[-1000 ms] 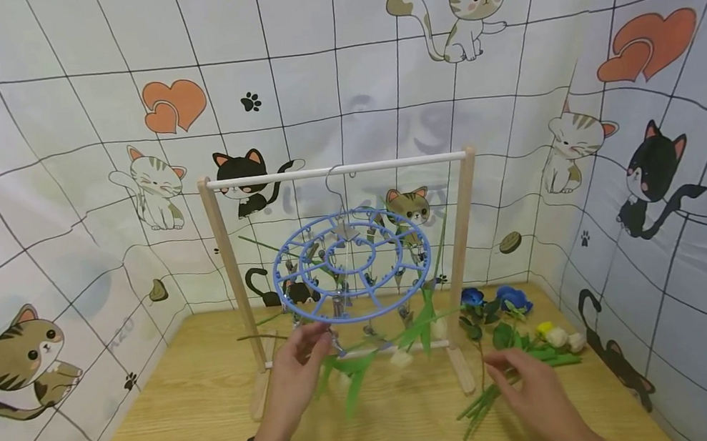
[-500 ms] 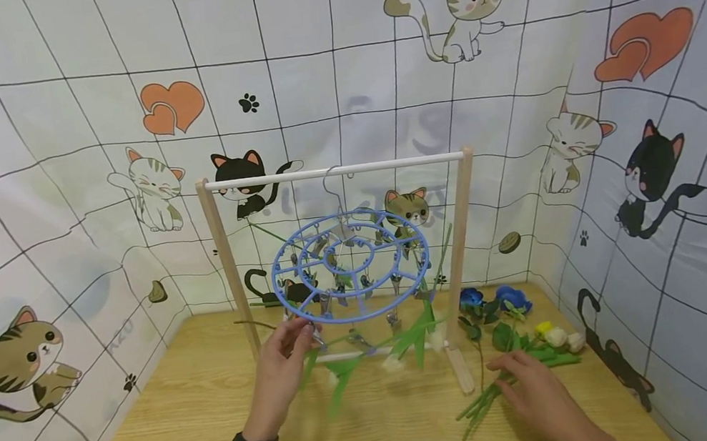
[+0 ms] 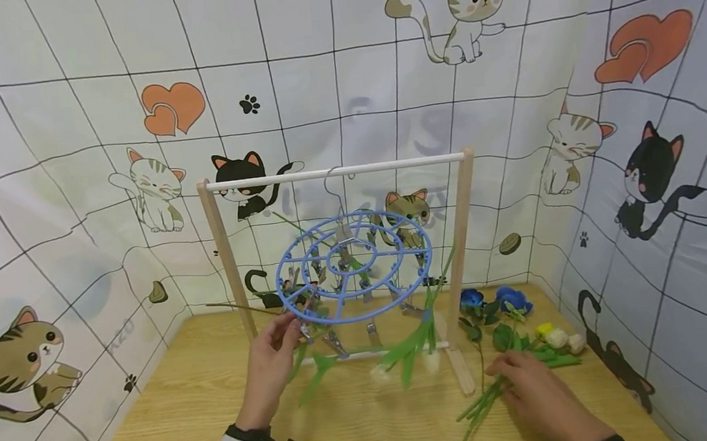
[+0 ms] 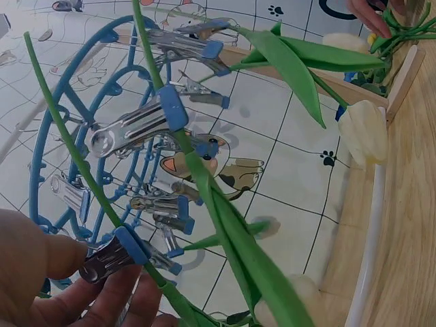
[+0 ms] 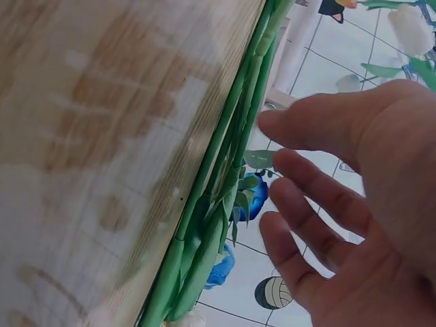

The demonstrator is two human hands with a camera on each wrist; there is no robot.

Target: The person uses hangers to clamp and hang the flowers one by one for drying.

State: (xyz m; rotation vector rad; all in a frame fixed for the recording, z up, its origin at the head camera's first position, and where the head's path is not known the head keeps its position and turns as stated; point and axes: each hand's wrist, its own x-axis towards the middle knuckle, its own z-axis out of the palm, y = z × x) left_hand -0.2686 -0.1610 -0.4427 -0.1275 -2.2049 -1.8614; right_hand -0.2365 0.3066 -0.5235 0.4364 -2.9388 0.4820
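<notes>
From the rack's top bar hangs a round blue clip hanger [image 3: 352,320] with several metal clips. Several of them bite green stems of white tulips [image 4: 362,133]. My left hand [image 3: 270,362] is at the hanger's near-left edge, and in the left wrist view its thumb and fingers pinch a blue-tipped metal clip [image 4: 107,260] that has a green stem [image 4: 75,153] in its mouth. At the right, my right hand [image 3: 533,392] is over a bunch of green stems [image 3: 482,407] on the table. Its fingers are loosely bent and apart from the stems in the right wrist view.
A wooden rack [image 3: 466,230] with white bars stands at the table's middle. Blue roses [image 3: 514,299] and white and yellow flowers [image 3: 557,337] lie right of it. Behind is a cat-patterned sheet [image 3: 340,92]. The wooden tabletop [image 3: 181,425] extends in front.
My left hand has shifted left with the clip, and the hanger has turned with its flowers swinging left. My right hand has come slightly lower over the stems.
</notes>
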